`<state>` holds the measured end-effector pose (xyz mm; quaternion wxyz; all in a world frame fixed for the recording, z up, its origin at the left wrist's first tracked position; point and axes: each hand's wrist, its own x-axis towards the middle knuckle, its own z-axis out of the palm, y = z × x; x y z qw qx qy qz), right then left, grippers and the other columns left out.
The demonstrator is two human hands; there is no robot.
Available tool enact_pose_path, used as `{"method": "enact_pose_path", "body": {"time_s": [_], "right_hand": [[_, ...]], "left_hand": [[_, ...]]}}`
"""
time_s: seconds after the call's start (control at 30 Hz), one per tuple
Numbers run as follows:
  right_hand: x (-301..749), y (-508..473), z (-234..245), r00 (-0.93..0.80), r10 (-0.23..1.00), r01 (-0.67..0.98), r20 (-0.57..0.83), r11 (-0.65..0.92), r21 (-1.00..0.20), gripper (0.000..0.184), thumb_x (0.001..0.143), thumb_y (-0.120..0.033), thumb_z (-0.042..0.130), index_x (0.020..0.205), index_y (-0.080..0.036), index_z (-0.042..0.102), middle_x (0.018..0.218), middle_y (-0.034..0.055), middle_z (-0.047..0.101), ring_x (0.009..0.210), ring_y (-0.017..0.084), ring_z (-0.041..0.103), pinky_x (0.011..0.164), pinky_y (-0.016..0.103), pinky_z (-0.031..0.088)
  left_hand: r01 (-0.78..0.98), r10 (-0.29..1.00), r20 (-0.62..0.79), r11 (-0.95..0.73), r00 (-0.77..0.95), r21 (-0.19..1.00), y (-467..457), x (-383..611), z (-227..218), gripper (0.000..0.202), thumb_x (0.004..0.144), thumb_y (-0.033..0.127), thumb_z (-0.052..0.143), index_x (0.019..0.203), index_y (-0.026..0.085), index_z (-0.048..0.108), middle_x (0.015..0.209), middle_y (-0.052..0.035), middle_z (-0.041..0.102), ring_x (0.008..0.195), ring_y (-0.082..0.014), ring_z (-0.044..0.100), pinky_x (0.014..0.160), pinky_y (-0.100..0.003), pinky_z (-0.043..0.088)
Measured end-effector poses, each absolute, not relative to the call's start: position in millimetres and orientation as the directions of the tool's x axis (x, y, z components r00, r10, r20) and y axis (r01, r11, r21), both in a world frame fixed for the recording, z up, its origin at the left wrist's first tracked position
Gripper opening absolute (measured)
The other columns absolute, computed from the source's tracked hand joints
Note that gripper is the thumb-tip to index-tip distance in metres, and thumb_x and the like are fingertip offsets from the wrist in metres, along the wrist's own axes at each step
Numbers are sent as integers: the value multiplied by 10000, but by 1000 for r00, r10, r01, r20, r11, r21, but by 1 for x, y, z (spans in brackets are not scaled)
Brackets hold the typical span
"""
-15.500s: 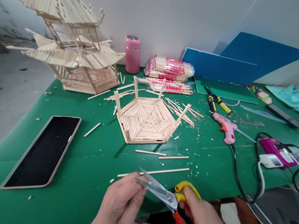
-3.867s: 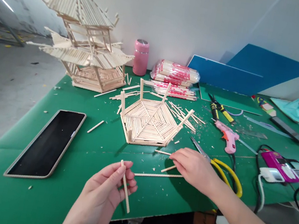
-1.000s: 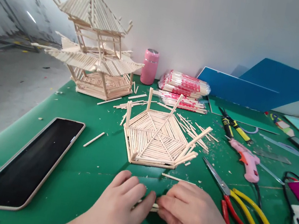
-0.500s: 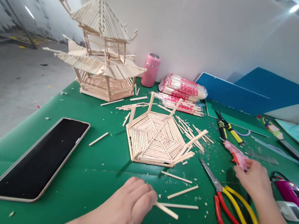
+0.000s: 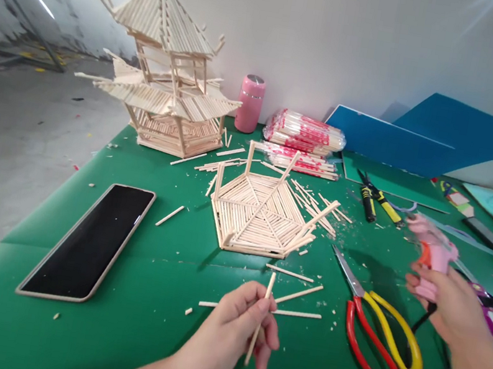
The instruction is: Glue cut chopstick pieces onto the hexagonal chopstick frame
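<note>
In the lower middle of the frame I see the left hand (image 5: 232,327) pinching a thin, pale wooden stick (image 5: 269,286) between thumb and fingertips. The stick stands nearly upright, tilted slightly, its square-cut top clear of the fingers and its lower end poking out below them. At the right edge, the right hand (image 5: 457,308) is clenched around the grip of a glossy pink glue gun (image 5: 433,253), lifted off the table, with a black cord trailing down from the hand. Between the two hands lie scissors (image 5: 384,340) with one red and one yellow loop handle and narrow steel blades pointing up and left. Several loose sticks (image 5: 289,295) are scattered flat on the matte green mat (image 5: 134,317) just above the left hand. Beyond them, mid-frame, sits a flat hexagonal stick base (image 5: 263,212), its floor laid in wedge-shaped panels, with short posts rising at the corners. A dark, smooth phone (image 5: 88,240) lies at the lower left. In the upper left stands a tiered stick pagoda (image 5: 166,70) with sloped, ribbed roofs. Beside it are a pink cylindrical bottle (image 5: 250,103) and shiny plastic packs of sticks (image 5: 304,134) against the white wall.
</note>
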<state>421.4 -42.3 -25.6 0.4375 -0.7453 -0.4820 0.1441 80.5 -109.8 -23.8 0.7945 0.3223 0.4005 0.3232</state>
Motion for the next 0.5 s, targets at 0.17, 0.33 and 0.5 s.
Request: {"method": "enact_pose_path", "body": {"time_s": [0.17,0.33,0.5], "right_hand": [[400,-48,11,574,774,478,268,-50,-877,67,680,-206,560,711,-201,500,646,-8,487,511,98,501,497,265,418],[404,-31,22,495,823,528,278,-31,-849,126,736,-222,519,850,-169,530,646,-8,499,545,93,487,518,254,410],[427,-39,14,481,853,582,203,-138,-801,284,721,-305,577,970,-180,522,710,24,559,529,116,531,441,241,402]], "left_hand": [[-234,813,-430,541,393,808,-99,83,-28,256,747,371,581,677,125,593,599,21,431,563,-72,358,531,-191,279],[-307,827,-463,552,319,775,-97,83,-36,194,744,337,594,727,144,613,598,24,447,570,-77,383,560,-193,317],[-155,856,-401,467,326,871,-107,89,-29,217,800,337,520,734,145,596,665,2,502,588,-84,435,580,-213,370]]}}
